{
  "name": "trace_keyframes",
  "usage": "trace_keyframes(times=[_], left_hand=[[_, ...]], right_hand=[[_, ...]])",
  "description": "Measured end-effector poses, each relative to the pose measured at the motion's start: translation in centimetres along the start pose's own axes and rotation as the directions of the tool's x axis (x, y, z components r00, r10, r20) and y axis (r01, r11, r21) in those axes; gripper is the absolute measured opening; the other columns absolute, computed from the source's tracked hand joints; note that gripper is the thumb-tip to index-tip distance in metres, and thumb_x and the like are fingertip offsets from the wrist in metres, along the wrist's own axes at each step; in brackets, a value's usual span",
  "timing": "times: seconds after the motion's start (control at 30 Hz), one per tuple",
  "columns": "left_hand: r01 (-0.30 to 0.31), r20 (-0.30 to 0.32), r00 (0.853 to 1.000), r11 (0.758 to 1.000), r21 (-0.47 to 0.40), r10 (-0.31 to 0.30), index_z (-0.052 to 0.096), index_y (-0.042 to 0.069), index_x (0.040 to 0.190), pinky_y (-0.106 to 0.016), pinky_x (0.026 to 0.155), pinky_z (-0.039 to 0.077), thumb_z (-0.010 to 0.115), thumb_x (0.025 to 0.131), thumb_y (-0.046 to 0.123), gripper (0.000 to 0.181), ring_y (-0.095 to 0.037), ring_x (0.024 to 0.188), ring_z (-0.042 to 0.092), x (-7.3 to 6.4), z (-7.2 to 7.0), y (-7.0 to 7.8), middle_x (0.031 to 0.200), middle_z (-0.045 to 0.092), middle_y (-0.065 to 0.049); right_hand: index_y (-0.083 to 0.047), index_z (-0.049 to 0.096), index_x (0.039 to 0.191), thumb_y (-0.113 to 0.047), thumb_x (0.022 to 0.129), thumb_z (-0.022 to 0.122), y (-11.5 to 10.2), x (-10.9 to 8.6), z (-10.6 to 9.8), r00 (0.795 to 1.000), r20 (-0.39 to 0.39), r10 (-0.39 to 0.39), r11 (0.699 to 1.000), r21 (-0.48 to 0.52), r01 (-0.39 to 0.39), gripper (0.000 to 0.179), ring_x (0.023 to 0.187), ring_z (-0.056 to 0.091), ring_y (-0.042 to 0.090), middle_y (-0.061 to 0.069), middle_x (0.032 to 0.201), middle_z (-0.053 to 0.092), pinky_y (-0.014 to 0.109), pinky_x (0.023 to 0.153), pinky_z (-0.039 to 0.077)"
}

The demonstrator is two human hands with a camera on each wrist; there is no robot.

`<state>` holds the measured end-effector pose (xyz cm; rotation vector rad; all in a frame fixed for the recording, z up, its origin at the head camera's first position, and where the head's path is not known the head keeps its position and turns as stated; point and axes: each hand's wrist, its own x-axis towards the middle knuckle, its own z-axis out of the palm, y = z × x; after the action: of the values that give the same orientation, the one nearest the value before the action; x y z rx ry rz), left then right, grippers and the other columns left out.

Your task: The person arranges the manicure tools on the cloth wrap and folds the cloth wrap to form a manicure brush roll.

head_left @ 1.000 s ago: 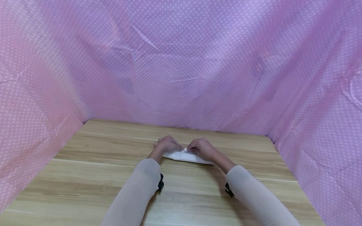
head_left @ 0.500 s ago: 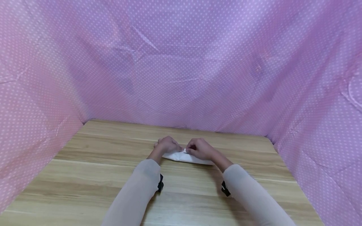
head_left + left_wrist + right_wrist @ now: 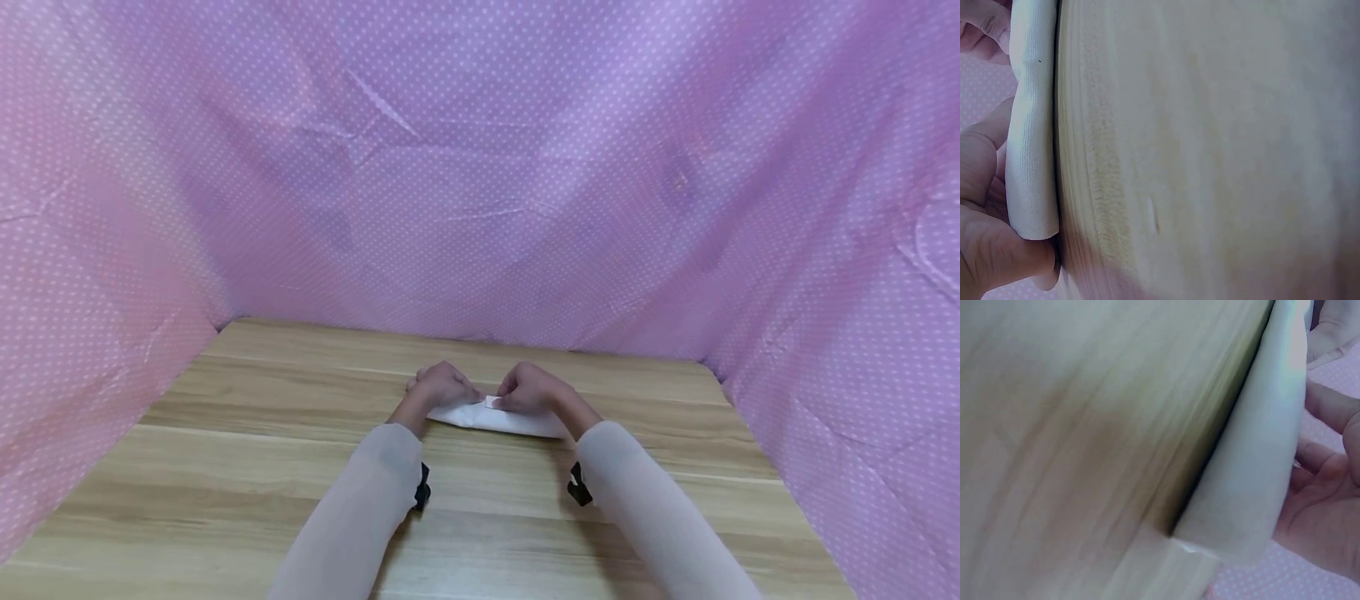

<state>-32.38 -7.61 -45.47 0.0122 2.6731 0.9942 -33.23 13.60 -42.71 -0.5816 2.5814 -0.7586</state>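
A long, low white cloth item (image 3: 510, 422), perhaps a pouch, lies on the table in the head view; its exact kind is unclear. Woven fabric and a rounded near edge show on the white cloth (image 3: 1034, 144) in the left wrist view. My left hand (image 3: 445, 385) holds its left end, thumb and fingers curled about it. My right hand (image 3: 531, 388) pinches at a small white tab (image 3: 491, 402) on its top, near the middle. In the right wrist view the white cloth (image 3: 1254, 444) partly hides the fingers of my right hand (image 3: 1329, 512).
The wooden table (image 3: 300, 467) spreads around both forearms. A pink polka-dot curtain (image 3: 480, 183) rises along its back and sides. Black wrist straps (image 3: 579, 485) show below the light sleeves.
My right forearm and wrist have swung left, and the right fingers have shifted at the tab, now more exposed. My left hand and the white cloth item have stayed almost still.
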Motion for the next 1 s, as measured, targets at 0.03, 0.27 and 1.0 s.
trace_keyframes(times=[0.03,0.27,1.0], left_hand=[[-0.001,0.001,1.0,1.0,0.0,0.001,0.082,0.027,0.09,-0.056,0.097,0.031,0.081,0.083,0.049,0.023,-0.035,0.115,0.044,0.0,-0.1,-0.1,0.12,0.069,0.0],[-0.01,0.002,1.0,1.0,-0.016,0.01,0.082,0.026,0.094,-0.056,0.098,0.031,0.081,0.084,0.048,0.024,-0.037,0.118,0.044,-0.1,-0.2,-0.4,0.122,0.069,0.0],[-0.08,0.011,0.997,0.996,-0.033,0.08,0.082,0.025,0.097,-0.065,0.109,0.026,0.079,0.086,0.043,0.021,-0.043,0.127,0.046,0.6,-0.5,-1.0,0.123,0.072,0.002]], right_hand=[[-0.007,0.079,0.097,-0.025,0.094,0.076,-0.2,0.1,0.0,1.0,0.008,0.002,1.0,-0.013,-0.002,0.018,0.082,0.062,0.013,-0.001,0.091,0.072,0.028,0.077,0.053],[-0.009,0.076,0.081,-0.02,0.095,0.075,-0.1,0.5,0.0,0.998,0.05,-0.044,0.999,0.023,0.043,0.018,0.063,0.048,0.008,-0.004,0.071,0.062,0.022,0.058,0.039],[-0.005,0.078,0.097,-0.02,0.093,0.077,1.5,0.9,0.2,0.989,-0.014,-0.147,0.988,0.048,0.148,0.016,0.074,0.06,0.008,-0.002,0.083,0.073,0.024,0.069,0.051]])
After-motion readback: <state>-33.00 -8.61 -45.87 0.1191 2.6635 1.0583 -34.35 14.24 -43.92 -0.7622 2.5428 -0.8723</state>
